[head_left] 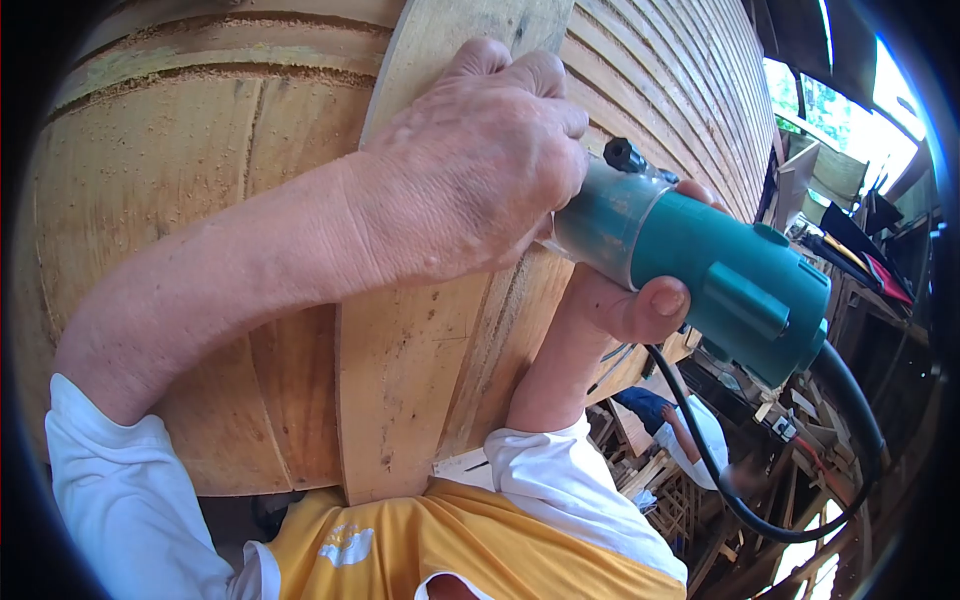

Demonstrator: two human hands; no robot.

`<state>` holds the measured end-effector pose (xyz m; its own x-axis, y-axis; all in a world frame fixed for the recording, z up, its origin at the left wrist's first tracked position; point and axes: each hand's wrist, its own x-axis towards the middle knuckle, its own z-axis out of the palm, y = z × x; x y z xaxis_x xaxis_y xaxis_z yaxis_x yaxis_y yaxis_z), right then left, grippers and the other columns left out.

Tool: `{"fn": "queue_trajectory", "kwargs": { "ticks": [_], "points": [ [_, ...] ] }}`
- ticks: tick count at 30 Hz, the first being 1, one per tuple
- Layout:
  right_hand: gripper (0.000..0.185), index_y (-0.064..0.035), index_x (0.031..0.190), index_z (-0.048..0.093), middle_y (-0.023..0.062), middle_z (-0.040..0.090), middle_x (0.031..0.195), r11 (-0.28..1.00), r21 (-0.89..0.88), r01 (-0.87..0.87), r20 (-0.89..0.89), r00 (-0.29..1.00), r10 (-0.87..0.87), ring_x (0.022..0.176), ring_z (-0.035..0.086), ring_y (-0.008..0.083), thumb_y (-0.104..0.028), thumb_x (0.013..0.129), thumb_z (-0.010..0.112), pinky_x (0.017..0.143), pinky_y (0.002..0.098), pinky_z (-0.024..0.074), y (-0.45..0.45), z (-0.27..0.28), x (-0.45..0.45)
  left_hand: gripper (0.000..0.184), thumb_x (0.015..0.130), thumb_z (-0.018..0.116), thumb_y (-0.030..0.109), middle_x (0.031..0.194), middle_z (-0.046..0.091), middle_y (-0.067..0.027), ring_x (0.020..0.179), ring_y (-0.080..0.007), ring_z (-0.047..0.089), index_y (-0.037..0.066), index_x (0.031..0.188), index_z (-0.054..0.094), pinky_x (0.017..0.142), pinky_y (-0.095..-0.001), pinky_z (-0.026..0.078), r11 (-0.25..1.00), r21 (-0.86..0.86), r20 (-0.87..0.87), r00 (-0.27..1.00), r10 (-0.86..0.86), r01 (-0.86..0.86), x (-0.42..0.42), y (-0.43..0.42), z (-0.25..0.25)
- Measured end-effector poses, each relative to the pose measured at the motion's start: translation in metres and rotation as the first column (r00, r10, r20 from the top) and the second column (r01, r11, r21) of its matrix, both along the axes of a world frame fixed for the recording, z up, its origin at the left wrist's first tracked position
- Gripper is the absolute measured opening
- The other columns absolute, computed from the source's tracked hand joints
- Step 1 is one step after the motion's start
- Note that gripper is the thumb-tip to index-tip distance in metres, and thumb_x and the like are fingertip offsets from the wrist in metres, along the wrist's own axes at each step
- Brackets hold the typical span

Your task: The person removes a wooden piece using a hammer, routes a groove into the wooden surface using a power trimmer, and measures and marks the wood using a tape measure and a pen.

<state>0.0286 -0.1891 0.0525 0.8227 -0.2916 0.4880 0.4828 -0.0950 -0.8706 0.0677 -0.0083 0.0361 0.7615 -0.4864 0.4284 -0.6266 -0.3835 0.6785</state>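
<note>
A teal trim router [730,270] with a clear base lies on its side across the wooden work, its black cord running off the back end. My right hand [645,310] is wrapped round its body, thumb on the near side and fingertips showing at the far side. My left hand [490,150] is closed at the base end of the router, over a long pale board [410,400]. The left fingertips are curled out of sight, and the bit is hidden behind this hand. Grooved wooden panelling [170,130] with sawdust lies beneath the board.
Parallel grooves [690,90] run across the panelling at the upper right. The black cord [770,525] loops down at the right. Another person in a white shirt [705,440] is lower right, among scattered wood offcuts [670,500]. Dark clutter stands farther right.
</note>
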Motion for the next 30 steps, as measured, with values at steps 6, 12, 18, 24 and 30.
{"fn": "queue_trajectory", "kwargs": {
  "ticks": [6,12,18,24,30],
  "points": [
    [0.085,-0.0093,0.144,0.046,0.0119,0.056,0.136,0.999,-0.041,-0.021,0.047,0.999,0.023,0.13,0.055,0.03,-0.041,0.075,0.084,0.108,0.0503,0.0497,-0.003,-0.003,0.0,0.04,0.065,0.088,0.008,0.105,0.064,-0.0055,0.114,-0.0255,0.057,0.005,0.099,0.068,0.092,-0.0423,0.044,0.999,-0.029,-0.006,1.0,-0.024,0.024,0.002,0.001,0.003],
    [0.085,-0.0111,0.145,0.047,0.0091,0.055,0.137,0.999,-0.012,-0.048,0.019,0.999,0.048,0.132,0.052,0.0303,-0.039,0.074,0.084,0.11,0.0514,0.0472,-0.002,-0.003,-0.001,0.053,0.064,0.09,0.013,0.114,0.063,-0.0098,0.119,-0.0318,0.055,0.006,0.112,0.067,0.095,-0.0414,0.043,0.984,-0.176,0.002,1.0,0.032,-0.031,0.0,0.001,-0.001],
    [0.098,-0.0138,0.146,0.042,0.0049,0.054,0.139,0.949,0.298,-0.106,-0.123,0.981,0.148,0.138,0.049,0.0237,-0.029,0.067,0.098,0.122,0.0432,0.0372,0.004,0.002,-0.008,0.08,0.071,0.086,0.025,0.131,0.062,-0.015,0.128,-0.0348,0.055,0.007,0.142,0.053,0.1,-0.0434,0.039,0.948,-0.308,0.167,0.977,0.133,-0.076,-0.009,-0.037,0.005],
    [0.096,-0.0146,0.144,0.046,0.0028,0.055,0.138,0.901,0.414,-0.132,-0.091,0.978,0.186,0.138,0.049,0.0222,-0.021,0.065,0.099,0.125,0.0406,0.0321,0.01,0.003,-0.008,0.072,0.076,0.082,0.022,0.127,0.064,-0.0165,0.124,-0.0365,0.059,0.001,0.138,0.053,0.104,-0.0475,0.046,0.914,-0.406,0.178,0.982,0.056,0.021,-0.006,-0.043,-0.001],
    [0.085,-0.0057,0.141,0.05,0.0111,0.058,0.134,0.987,0.162,-0.004,-0.071,0.997,0.015,0.132,0.053,0.0299,-0.04,0.069,0.08,0.12,0.0472,0.0368,0.006,-0.007,-0.003,0.065,0.076,0.08,0.018,0.122,0.066,-0.0188,0.119,-0.0378,0.061,-0.004,0.132,0.056,0.106,-0.0481,0.049,0.9,-0.435,0.215,0.974,0.07,0.031,-0.005,-0.046,-0.006]
  ]
}}
